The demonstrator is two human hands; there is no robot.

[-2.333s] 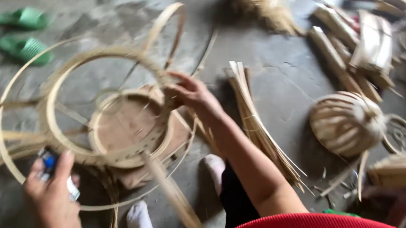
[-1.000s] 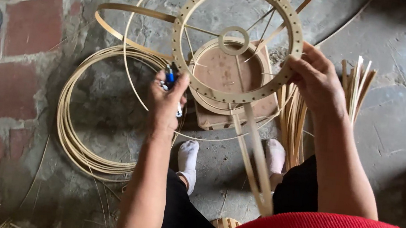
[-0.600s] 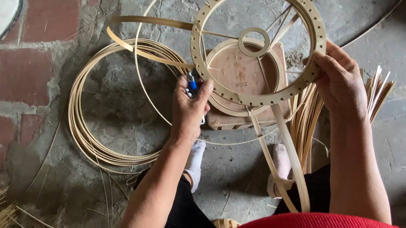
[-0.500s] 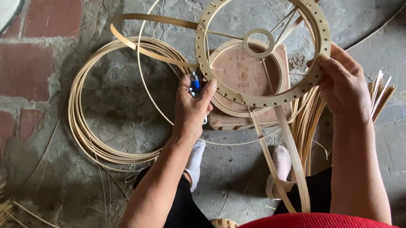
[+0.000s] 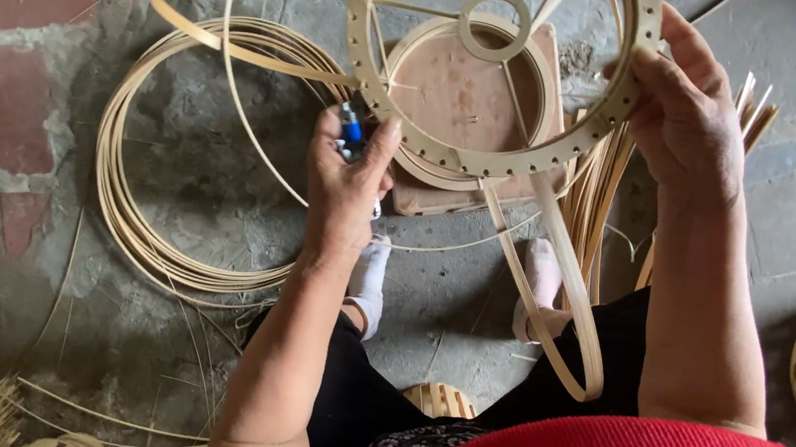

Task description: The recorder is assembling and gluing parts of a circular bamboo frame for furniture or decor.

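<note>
Bamboo frame work, seated on the floor, ring held up over a round board.
Coil of bamboo strips point(image 5: 184, 147) lies flat at left; left hand point(image 5: 348, 184) grips a blue-tipped tool point(image 5: 353, 130) at the perforated ring point(image 5: 493, 66); right hand point(image 5: 691, 111) clasps the ring's rim. Judged step: tool meeting rim; steady ring needed.

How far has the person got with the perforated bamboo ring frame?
Done: the perforated ring already carries spokes to a small inner ring. In hand: the right hand grips its rim while the left hand holds a blue tool beside it. Left: the rim holes look unthreaded, and the coiled strips lie unused on the floor.
</note>
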